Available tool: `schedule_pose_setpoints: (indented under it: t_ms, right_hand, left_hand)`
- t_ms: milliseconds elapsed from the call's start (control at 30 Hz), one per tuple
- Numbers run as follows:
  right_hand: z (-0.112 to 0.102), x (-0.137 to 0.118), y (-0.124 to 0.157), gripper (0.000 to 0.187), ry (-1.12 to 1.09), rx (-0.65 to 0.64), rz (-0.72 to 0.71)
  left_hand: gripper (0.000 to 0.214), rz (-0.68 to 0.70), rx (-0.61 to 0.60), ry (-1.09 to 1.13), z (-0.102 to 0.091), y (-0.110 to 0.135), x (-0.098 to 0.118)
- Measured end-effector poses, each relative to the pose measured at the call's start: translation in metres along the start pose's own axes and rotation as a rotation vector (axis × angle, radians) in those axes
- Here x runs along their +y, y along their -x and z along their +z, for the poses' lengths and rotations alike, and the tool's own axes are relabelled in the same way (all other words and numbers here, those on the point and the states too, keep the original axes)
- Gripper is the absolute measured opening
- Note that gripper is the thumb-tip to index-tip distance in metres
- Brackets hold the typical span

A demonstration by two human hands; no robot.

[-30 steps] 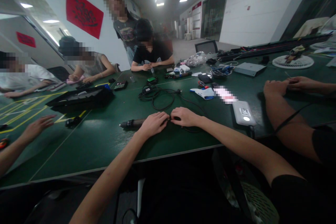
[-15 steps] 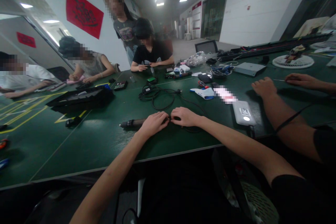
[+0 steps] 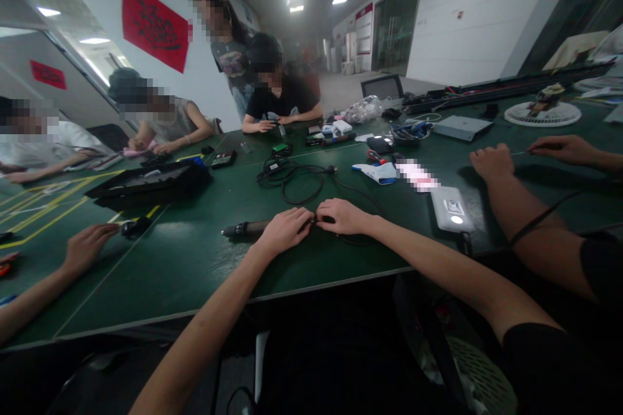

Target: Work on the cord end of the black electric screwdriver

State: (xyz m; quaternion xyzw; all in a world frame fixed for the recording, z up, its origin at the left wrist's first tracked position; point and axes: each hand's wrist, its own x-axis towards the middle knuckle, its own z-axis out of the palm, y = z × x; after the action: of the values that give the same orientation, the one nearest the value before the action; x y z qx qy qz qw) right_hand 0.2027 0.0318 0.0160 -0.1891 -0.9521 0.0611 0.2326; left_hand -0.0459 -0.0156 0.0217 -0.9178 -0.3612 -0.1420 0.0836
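Observation:
My left hand (image 3: 289,228) is wrapped over the rear part of a dark electric screwdriver (image 3: 248,230), which lies on the table with its tip pointing left. The grip end is hidden under my fingers. My right hand (image 3: 343,216) is closed, thumb and fingers pinched on the black end of a cable (image 3: 357,242). My fingertips almost meet, and a small shiny bit shows between them, too small to make out. Behind my hands, a coiled black cord (image 3: 302,198) with a plug lies on the green table (image 3: 204,292).
A black tray (image 3: 146,183) stands left, and a co-worker's hand (image 3: 90,248) is near a small black object (image 3: 135,227). Right of me are a white box-like device (image 3: 450,209), a blue-and-white packet (image 3: 377,173) and another person's arm (image 3: 516,207). More people sit across the table.
A co-worker's hand has come in from the left edge and reached the small black object. My own hands have barely moved.

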Motion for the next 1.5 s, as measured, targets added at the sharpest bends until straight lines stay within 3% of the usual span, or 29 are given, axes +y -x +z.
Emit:
schedule_pose_setpoints:
  t_ms: [500, 1500]
  right_hand:
    - [0.0021, 0.0015, 0.0004, 0.01, -0.007, 0.013, -0.011]
    - [0.0006, 0.0017, 0.0, 0.012, -0.027, 0.003, -0.017]
  left_hand:
    - [0.016, -0.056, -0.012, 0.007, 0.0007, 0.001, -0.0006]
    - [0.016, -0.022, -0.02, 0.027, -0.0013, 0.0002, -0.0003]
